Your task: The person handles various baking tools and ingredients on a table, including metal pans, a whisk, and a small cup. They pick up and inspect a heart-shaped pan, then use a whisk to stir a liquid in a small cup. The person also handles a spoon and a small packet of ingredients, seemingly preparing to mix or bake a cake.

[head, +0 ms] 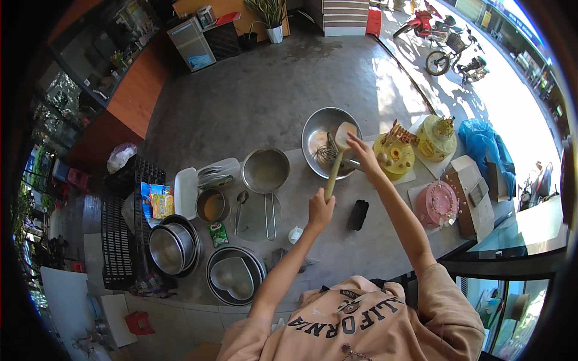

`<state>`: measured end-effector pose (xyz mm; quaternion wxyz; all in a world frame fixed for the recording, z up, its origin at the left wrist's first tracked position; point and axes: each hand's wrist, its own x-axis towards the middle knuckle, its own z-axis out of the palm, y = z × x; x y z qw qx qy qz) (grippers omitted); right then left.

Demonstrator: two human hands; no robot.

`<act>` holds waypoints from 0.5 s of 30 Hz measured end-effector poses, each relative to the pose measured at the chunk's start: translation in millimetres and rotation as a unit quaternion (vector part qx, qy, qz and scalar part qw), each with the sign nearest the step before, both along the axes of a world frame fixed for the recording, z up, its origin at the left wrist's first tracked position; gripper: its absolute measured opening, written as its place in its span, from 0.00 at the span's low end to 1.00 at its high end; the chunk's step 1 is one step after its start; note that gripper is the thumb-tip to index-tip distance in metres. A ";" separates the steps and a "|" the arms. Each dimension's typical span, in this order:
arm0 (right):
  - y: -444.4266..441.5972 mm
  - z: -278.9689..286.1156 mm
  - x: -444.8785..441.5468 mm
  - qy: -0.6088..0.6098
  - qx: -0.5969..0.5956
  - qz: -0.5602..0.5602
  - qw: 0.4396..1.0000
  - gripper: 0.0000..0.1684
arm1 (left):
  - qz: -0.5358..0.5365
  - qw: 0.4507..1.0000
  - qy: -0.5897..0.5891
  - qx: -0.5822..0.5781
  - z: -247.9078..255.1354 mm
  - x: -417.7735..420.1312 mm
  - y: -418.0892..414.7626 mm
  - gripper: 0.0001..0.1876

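My left hand (320,211) is closed around the handle of a spatula (334,173) with a pale, wide blade. The blade is above a large steel mixing bowl (311,158) at the table's far edge. My right hand (362,154) is at the blade's right edge with its fingers stretched out. Whether it grips the blade or only touches it is unclear. Inside the bowl rests a wire whisk (324,153), its handle leaning over the rim below my right hand. A pale residue coats part of the bowl's bottom.
A steel sieve (265,170), a saucepan (212,205), a spoon (240,212) and nested cake tins (169,249) stand left on the table (384,250). A black case (358,215) lies nearer me. Right are yellow cakes (393,155), a pink cake (435,204) and a cardboard box (472,212).
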<state>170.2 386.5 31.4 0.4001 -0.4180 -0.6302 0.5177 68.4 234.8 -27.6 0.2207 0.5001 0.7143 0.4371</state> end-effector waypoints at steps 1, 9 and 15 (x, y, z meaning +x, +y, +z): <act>4.7 -18.8 0.6 -0.062 -0.008 0.019 0.998 0.28 | 0.012 1.000 0.009 -0.021 -6.1 -7.0 2.3 0.12; -34.3 -76.7 24.5 -0.344 0.060 0.149 0.925 0.29 | 0.036 0.989 0.064 -0.126 -27.5 -28.7 42.8 0.14; -44.3 -130.2 28.1 -0.395 0.188 0.186 0.880 0.33 | 0.063 0.976 -0.072 -0.196 -57.5 -11.2 70.0 0.17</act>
